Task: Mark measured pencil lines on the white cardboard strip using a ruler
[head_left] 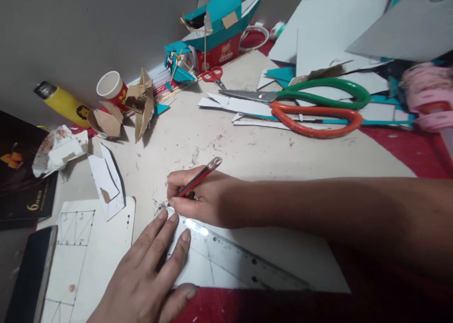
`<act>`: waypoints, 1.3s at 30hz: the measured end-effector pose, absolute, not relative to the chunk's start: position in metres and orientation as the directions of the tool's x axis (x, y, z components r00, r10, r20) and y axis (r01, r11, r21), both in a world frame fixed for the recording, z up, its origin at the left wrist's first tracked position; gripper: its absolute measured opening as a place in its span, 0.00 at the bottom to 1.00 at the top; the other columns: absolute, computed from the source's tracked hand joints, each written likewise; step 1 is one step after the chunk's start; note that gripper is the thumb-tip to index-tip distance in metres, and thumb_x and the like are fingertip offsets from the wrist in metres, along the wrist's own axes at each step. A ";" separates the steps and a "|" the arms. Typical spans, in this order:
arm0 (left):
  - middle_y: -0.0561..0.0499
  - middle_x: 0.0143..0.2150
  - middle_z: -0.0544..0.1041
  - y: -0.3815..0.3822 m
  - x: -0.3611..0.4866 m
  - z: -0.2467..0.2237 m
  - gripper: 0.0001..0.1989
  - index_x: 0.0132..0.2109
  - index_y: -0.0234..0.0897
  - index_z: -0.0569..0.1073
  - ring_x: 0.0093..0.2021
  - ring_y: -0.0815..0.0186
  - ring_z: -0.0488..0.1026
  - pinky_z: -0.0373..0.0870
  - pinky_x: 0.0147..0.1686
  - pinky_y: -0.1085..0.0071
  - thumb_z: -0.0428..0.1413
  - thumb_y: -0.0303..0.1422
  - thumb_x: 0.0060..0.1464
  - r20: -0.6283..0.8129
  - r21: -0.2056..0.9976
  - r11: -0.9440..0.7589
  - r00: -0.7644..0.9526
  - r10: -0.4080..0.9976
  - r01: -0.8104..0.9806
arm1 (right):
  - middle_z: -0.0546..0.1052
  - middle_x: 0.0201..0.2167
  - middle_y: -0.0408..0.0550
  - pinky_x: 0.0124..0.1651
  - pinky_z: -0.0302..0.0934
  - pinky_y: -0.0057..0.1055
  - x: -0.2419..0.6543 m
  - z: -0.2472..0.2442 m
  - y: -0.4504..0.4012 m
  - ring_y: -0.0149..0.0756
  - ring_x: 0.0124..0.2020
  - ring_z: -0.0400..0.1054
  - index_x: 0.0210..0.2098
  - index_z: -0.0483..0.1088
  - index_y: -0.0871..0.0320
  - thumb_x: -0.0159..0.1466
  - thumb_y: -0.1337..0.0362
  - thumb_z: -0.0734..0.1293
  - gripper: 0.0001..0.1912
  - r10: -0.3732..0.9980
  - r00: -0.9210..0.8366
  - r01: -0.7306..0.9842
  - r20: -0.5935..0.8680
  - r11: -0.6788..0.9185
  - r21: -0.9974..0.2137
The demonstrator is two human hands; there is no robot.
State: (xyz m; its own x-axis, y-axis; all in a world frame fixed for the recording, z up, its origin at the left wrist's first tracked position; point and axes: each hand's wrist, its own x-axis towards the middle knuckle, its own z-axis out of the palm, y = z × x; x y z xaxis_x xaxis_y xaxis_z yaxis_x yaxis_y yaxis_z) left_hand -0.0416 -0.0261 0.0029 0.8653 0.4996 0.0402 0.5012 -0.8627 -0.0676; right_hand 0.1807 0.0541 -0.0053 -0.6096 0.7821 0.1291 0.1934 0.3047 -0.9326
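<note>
My right hand [198, 195] is closed round a red and black pencil [198, 179], whose tip is hidden by the fingers near the ruler's upper end. Fingers spread, my left hand [152, 261] lies flat and presses the left end of a clear ruler [240, 254]. Beneath the ruler is a white sheet of card [198, 271] with thin pencil lines on it. The ruler slants from upper left to lower right across the card.
Large scissors [276, 96] with green and orange handles lie on card strips. Behind are a teal paper boat [226, 25], small red scissors [214, 75], a paper cup [109, 87] and a yellow bottle [65, 103]. At left are a drawn-on sheet [79, 266] and a dark phone-like slab [31, 276].
</note>
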 end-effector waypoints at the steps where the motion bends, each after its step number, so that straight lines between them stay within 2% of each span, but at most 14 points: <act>1: 0.31 0.65 0.61 -0.026 -0.042 0.003 0.26 0.62 0.28 0.64 0.69 0.44 0.53 0.74 0.52 0.51 0.52 0.40 0.63 0.040 -0.067 -0.864 0.866 0.498 0.500 | 0.66 0.25 0.39 0.35 0.53 0.26 0.180 -0.006 0.054 0.28 0.29 0.58 0.28 0.62 0.59 0.61 0.73 0.63 0.07 0.784 -0.608 0.197 0.127 0.305 -0.932; 25: 0.30 0.66 0.60 -0.026 -0.043 0.003 0.26 0.62 0.28 0.65 0.69 0.42 0.53 0.74 0.52 0.50 0.54 0.39 0.62 0.036 -0.046 -0.868 0.869 0.493 0.494 | 0.66 0.24 0.40 0.34 0.53 0.27 0.180 -0.009 0.058 0.28 0.28 0.58 0.27 0.62 0.59 0.58 0.73 0.62 0.06 0.764 -0.626 0.177 0.155 0.333 -0.926; 39: 0.32 0.66 0.61 -0.025 -0.043 0.004 0.27 0.62 0.29 0.65 0.69 0.44 0.53 0.72 0.55 0.52 0.55 0.40 0.61 0.027 -0.033 -0.867 0.867 0.497 0.498 | 0.62 0.20 0.37 0.31 0.50 0.26 0.183 0.001 0.057 0.26 0.24 0.53 0.24 0.60 0.59 0.57 0.77 0.62 0.10 0.780 -0.620 0.185 0.085 0.250 -0.950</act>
State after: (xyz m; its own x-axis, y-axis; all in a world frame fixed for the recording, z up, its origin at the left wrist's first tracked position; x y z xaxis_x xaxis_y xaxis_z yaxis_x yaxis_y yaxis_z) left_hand -0.0426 -0.0250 0.0040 0.8674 0.4968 0.0274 0.4975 -0.8668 -0.0329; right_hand 0.1829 0.0574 0.0011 -0.6200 0.7800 0.0846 0.1851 0.2502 -0.9503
